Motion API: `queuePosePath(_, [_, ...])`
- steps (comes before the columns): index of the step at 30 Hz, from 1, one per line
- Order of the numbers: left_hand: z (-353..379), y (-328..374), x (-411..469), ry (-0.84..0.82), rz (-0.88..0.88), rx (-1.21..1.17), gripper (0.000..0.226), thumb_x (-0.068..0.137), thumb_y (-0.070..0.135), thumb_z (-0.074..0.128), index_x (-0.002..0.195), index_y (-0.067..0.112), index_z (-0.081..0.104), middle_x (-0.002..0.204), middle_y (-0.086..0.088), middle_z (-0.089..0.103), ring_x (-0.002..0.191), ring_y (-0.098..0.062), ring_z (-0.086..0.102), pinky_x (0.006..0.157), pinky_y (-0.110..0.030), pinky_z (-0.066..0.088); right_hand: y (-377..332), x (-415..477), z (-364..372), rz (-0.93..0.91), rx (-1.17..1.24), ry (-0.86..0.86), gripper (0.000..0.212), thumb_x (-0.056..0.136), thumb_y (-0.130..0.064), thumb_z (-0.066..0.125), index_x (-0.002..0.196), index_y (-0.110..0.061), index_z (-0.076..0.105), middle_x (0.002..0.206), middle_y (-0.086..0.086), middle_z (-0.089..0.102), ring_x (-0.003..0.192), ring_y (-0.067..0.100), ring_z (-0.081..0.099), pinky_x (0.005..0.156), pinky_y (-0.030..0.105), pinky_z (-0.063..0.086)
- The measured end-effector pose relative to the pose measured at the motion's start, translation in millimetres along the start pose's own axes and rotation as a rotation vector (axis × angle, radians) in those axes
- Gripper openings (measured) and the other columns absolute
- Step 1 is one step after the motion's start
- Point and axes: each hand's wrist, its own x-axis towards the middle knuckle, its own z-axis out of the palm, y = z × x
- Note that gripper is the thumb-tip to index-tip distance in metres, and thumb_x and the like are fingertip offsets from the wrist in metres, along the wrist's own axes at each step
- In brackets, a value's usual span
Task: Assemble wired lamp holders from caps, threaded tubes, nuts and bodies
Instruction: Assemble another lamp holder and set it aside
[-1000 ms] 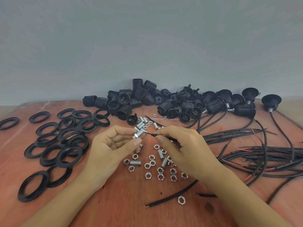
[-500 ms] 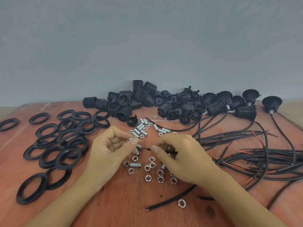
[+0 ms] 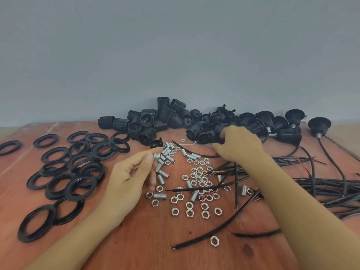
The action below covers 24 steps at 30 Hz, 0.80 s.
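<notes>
Lamp holder bodies (image 3: 165,117) heaped at far edge of tabletop (image 3: 146,240). Black wires (image 3: 331,184) sprawl right, rings (image 3: 74,172) spread left. Right hand (image 3: 239,147) reaches into heap, fingers curled among bodies; whether it grasps anything, cannot tell. Left hand (image 3: 128,182) pinches threaded tube (image 3: 156,156) between thumb and forefinger, beside loose tubes (image 3: 167,152). Nuts (image 3: 198,174) scattered between forearms.

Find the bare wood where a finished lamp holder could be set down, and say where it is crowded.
Bare table lies at the near edge, bordered by the left forearm, the nuts above and a lone wire to the right. A strip is free behind the rings. Crowded: rings left, nuts and threaded tubes centre, wires right, bodies at the back.
</notes>
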Motion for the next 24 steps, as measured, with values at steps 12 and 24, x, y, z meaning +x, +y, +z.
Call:
queuePosePath(12, [0, 0, 0, 0.064, 0.022, -0.014, 0.024, 0.074, 0.027, 0.069, 0.094, 0.016, 0.073, 0.064, 0.000, 0.068, 0.051, -0.007, 0.057, 0.050, -0.017, 0.049, 1, -15, 5, -0.123, 0.436, 0.275, 0.040, 0.079, -0.038, 0.078, 0.058, -0.013, 0.056, 0.064, 0.000, 0.060, 0.068, 0.020, 0.060, 0.061, 0.027, 0.045])
queuePosePath(24, [5, 2, -4, -0.001, 0.071, -0.001, 0.022, 0.076, 0.020, 0.068, 0.096, 0.012, 0.073, 0.068, -0.005, 0.070, 0.050, -0.009, 0.058, 0.050, -0.018, 0.049, -30, -69, 20, -0.286, 1.234, -0.253, 0.030, 0.066, -0.023, 0.088, 0.075, -0.013, 0.062, 0.083, 0.001, 0.076, 0.073, 0.017, 0.070, 0.071, 0.030, 0.059])
